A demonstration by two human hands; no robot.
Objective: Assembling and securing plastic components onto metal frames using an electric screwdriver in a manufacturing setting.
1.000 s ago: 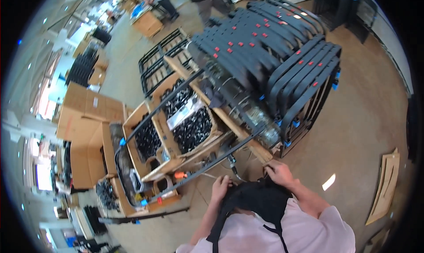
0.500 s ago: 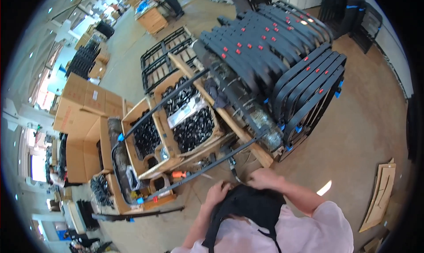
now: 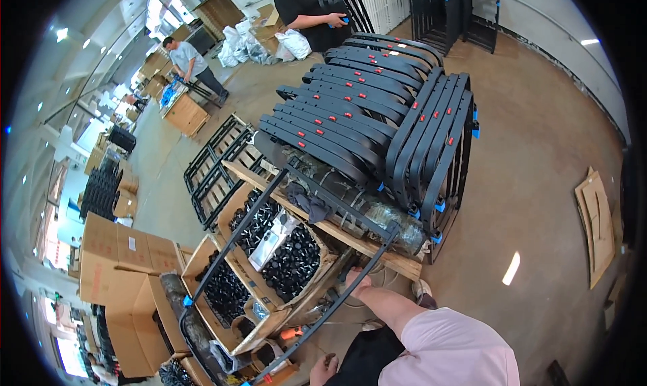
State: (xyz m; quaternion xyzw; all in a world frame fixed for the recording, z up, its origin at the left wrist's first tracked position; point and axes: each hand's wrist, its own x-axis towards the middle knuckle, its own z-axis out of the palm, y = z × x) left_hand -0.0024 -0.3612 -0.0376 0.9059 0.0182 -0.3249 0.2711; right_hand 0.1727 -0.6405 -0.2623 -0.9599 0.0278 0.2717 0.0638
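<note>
My right hand (image 3: pixel 357 280) reaches forward to the near side of a black tubular metal frame (image 3: pixel 323 318). The frame's bar crosses in front of it and hides the fingers, so what they hold or touch cannot be made out. Low in the picture, my left hand (image 3: pixel 324 370) hangs beside my black apron (image 3: pixel 367 352), its fingers loosely bent with nothing seen in them. The frame lies slanted across a wooden plank (image 3: pixel 404 267) and open boxes of small black parts (image 3: pixel 291 261). An orange-handled tool (image 3: pixel 292 333) lies below the boxes, near the bar.
Many black curved frames with red pieces (image 3: pixel 337 120) stand stacked beyond the plank. Tall cardboard boxes (image 3: pixel 135 251) are at the left, flat cardboard (image 3: pixel 594 227) at the right. One person (image 3: pixel 306 12) holds frames at the back; another (image 3: pixel 192 66) stands at a wooden crate (image 3: pixel 187 115).
My hands have parted from the black apron: the right went forward to the frame's bar, the left dropped low. The view has shifted, bringing a person behind the stack into sight.
</note>
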